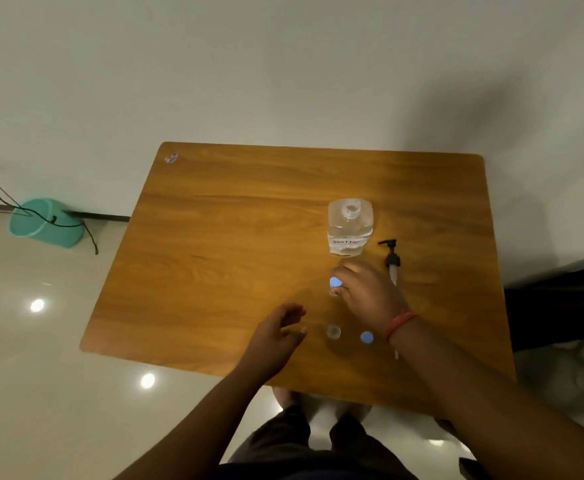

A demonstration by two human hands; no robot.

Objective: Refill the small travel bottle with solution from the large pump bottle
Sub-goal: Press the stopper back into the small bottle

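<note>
The large clear bottle (350, 227) labelled "solution" stands open-necked on the wooden table (235, 237). Its black pump head (392, 259) with a white tube lies on the table to the right. My right hand (366, 292) pinches a small bottle with a blue cap (334, 282) just in front of the large bottle. A second small clear bottle (333, 331) stands open nearer me, with a loose blue cap (366, 337) to its right. My left hand (278, 332) hovers left of that open bottle, fingers loosely curled and holding nothing.
A teal bucket (46, 221) lies on the shiny floor at the left with a black cable (3, 195) running across it. A small sticker (171, 157) marks the table's far left corner. A white wall stands behind the table.
</note>
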